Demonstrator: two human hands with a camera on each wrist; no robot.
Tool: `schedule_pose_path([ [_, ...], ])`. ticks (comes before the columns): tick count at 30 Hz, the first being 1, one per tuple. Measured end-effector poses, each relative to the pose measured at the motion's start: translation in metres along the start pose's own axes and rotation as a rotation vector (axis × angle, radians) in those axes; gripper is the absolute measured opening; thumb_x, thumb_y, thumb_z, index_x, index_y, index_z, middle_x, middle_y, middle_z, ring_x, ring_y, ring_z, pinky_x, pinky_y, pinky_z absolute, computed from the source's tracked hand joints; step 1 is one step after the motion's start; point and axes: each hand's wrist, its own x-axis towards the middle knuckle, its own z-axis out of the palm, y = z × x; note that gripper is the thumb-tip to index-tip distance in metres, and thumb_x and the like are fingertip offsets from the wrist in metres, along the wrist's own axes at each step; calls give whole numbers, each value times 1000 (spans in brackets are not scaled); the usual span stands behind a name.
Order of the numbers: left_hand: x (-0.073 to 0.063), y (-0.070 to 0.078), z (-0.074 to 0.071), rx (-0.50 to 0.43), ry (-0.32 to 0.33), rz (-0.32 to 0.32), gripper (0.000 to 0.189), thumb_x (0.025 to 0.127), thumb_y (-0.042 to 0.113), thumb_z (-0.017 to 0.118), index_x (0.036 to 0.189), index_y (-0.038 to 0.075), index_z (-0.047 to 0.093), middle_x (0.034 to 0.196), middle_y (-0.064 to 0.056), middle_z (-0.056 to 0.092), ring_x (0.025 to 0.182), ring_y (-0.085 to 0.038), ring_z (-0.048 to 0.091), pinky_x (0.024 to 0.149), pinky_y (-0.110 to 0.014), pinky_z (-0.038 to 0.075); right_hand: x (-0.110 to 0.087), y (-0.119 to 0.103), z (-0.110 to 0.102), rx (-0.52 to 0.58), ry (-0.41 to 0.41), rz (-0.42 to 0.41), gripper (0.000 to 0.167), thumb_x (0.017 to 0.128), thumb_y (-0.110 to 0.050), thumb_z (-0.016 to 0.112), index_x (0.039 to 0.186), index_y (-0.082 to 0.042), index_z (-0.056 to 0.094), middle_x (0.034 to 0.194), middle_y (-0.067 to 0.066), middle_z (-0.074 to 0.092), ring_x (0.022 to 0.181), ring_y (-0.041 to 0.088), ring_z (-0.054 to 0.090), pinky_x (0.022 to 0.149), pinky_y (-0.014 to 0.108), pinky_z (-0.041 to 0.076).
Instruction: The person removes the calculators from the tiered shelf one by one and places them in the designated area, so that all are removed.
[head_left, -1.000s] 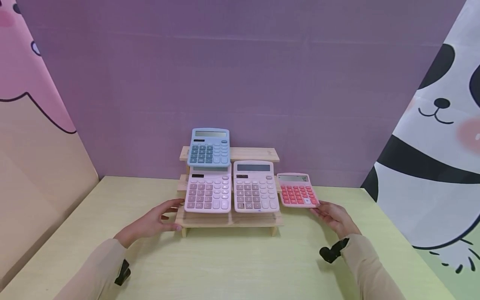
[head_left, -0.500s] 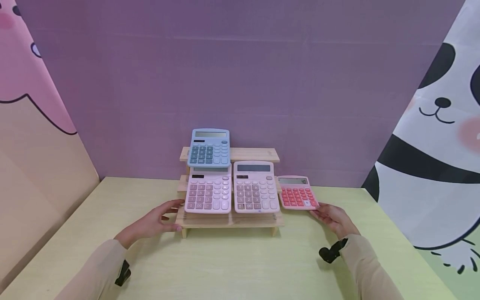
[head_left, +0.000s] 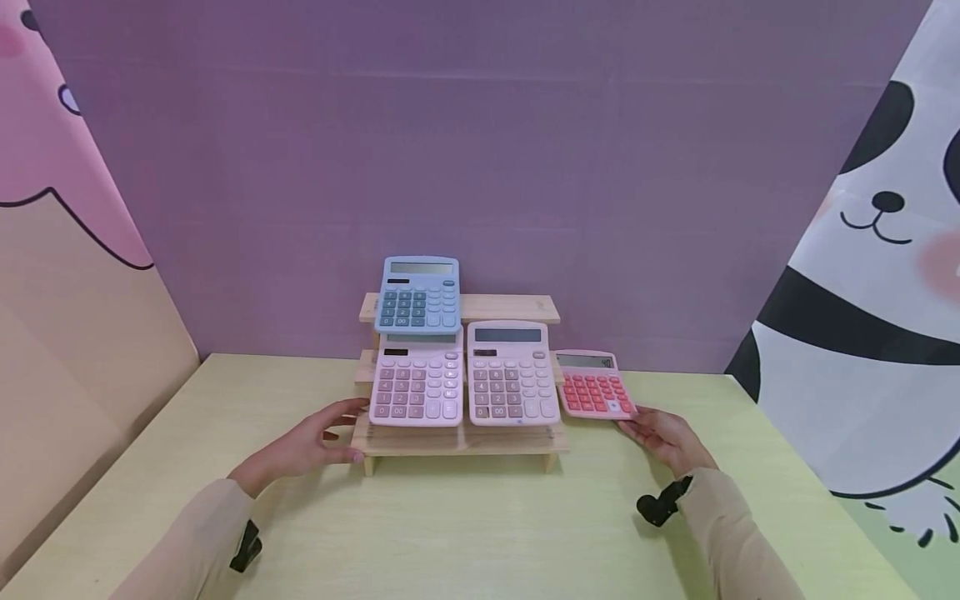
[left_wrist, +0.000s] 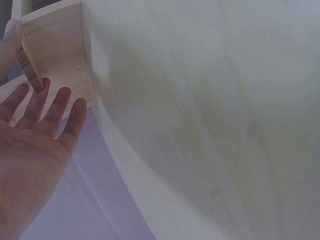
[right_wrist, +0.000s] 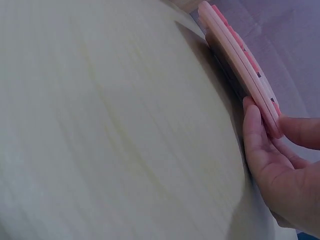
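Observation:
In the head view my right hand (head_left: 666, 437) pinches a coral-pink calculator (head_left: 596, 394) by its near right corner. The right wrist view shows the calculator (right_wrist: 245, 67) edge-on, thumb over its key side and fingers beneath, tilted close over the table. A stepped wooden rack (head_left: 459, 442) stands in the middle. My left hand (head_left: 311, 442) is at the rack's left end, fingertips right at the wood; in the left wrist view its fingers (left_wrist: 60, 102) are extended. On the rack sit a blue calculator (head_left: 417, 298) above and two pale pink calculators, left (head_left: 417, 383) and right (head_left: 513, 379), lower down.
The pale table (head_left: 465, 533) carries the rack near its back edge, against a purple backdrop (head_left: 480, 167). Patterned panels stand on both sides, a panda print (head_left: 862, 400) at the right. Part of the top shelf (head_left: 510, 307) shows right of the blue calculator.
My right hand and the coral-pink calculator have shifted slightly down and to the left, and its left edge now sits partly behind the rack. The left hand has stayed in place.

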Motion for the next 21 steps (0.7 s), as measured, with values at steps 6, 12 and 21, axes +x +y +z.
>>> schedule_pose_path([
  [6,0,0,0,-7,2,-19,82,77,30,73,142,9,28,146,-15,30,126,-42,35,97,-56,39,0,0,2,-15,32,-5,58,94,4,35,143,8,4,82,2,64,80,11,63,89,26,50],
  [12,-1,2,-1,-3,0,-11,80,78,28,72,141,7,28,145,-17,30,125,-43,36,97,-57,39,-1,0,4,-59,79,-11,57,94,2,37,143,6,8,81,0,63,80,10,64,91,26,50],
  [21,-3,4,0,3,-7,4,79,80,25,70,142,5,27,145,-19,29,125,-45,36,96,-58,39,-6,-3,7,-159,143,-13,56,93,2,41,142,9,13,80,1,61,77,10,64,86,28,52],
])
